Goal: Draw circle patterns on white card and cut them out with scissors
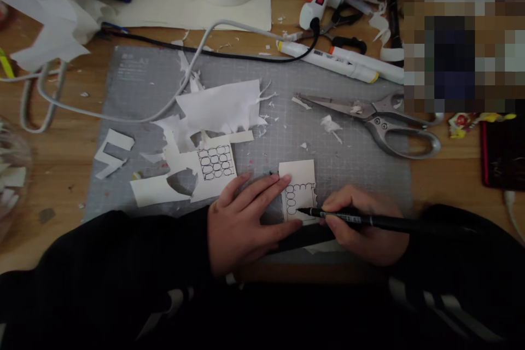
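My right hand point(363, 224) grips a black pen point(348, 217), its tip at the surface of a small white paper piece point(303, 172). That paper bears a ruled border with a row and a column of drawn loops. My left hand point(250, 219) lies flat with fingers spread, fingertips and thumb on the paper's left and lower edges. Left of it rests a cut paper sheet point(215, 186) with a finished-looking grid of ovals. Both papers lie on a grey cutting mat point(262, 68).
Large grey scissors point(381, 120) lie open at the right. Behind them are white markers point(328, 60) and a glue gun point(318, 0). A pale cable point(197, 54) crosses the mat. Torn paper point(225, 106) and scraps surround the work, with a phone point(502, 153) at far right.
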Demonstrator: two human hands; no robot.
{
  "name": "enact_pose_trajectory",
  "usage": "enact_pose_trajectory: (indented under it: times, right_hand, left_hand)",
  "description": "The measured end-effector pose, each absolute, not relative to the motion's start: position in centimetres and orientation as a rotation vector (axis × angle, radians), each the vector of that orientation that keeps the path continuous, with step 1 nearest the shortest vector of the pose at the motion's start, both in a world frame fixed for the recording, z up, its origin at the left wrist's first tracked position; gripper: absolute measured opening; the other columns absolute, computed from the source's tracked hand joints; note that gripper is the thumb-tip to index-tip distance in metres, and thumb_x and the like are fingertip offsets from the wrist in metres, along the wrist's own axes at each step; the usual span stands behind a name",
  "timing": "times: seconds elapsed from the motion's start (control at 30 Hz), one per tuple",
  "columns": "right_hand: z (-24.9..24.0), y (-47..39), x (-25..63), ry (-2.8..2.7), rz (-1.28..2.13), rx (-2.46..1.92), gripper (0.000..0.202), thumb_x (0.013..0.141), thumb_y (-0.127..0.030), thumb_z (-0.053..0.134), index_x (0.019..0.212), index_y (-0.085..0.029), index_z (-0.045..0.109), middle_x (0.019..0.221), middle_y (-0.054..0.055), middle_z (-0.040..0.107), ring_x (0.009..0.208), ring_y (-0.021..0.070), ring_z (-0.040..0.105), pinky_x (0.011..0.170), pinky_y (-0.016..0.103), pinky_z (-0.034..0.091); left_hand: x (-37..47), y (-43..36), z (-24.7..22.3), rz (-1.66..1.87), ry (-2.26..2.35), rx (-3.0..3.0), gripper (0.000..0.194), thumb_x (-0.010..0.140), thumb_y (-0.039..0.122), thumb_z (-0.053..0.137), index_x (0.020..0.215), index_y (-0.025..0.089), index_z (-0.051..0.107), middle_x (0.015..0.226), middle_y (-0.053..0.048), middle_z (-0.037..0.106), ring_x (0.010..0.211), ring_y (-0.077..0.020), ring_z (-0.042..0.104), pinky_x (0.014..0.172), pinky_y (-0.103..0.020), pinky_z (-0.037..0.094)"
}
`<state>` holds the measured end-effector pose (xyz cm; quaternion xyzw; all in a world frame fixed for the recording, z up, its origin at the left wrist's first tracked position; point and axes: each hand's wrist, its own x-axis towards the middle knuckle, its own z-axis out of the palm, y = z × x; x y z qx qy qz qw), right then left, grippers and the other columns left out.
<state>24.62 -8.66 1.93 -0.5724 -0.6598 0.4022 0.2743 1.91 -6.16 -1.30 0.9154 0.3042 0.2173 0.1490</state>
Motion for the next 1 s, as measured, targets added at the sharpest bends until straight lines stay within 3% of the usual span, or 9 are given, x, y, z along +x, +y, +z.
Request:
enact_pose_trajectory:
  times: [0.6, 1.0]
  right_hand:
    - [2.1, -8.5, 24.5, -1.766, 1.154, -1.548, 0.005, 0.079, -0.02, 0.055, 0.075, -0.021, 0.058, 0.061, -0.003, 0.066, 0.054, 0.0087, 0.06, 0.052, 0.019, 0.046]
    - [1.8, -7.8, 25.6, -1.745, 1.022, -1.508, 0.004, 0.078, -0.021, 0.058, 0.078, -0.024, 0.057, 0.064, -0.001, 0.068, 0.055, 0.0138, 0.064, 0.048, 0.024, 0.049]
  left_hand:
    - [1.8, -6.1, -1.4, 0.577, 0.838, 2.62, 0.024, 0.09, 0.039, 0.046, 0.107, 0.041, 0.063, 0.14, -0.007, 0.048, 0.128, -0.0222, 0.043, 0.107, -0.045, 0.023]
    - [1.4, -5.7, -0.2, 0.403, 0.823, 2.615, 0.031, 0.081, 0.039, 0.064, 0.111, 0.042, 0.061, 0.146, -0.005, 0.043, 0.128, -0.0247, 0.044, 0.109, -0.044, 0.02]
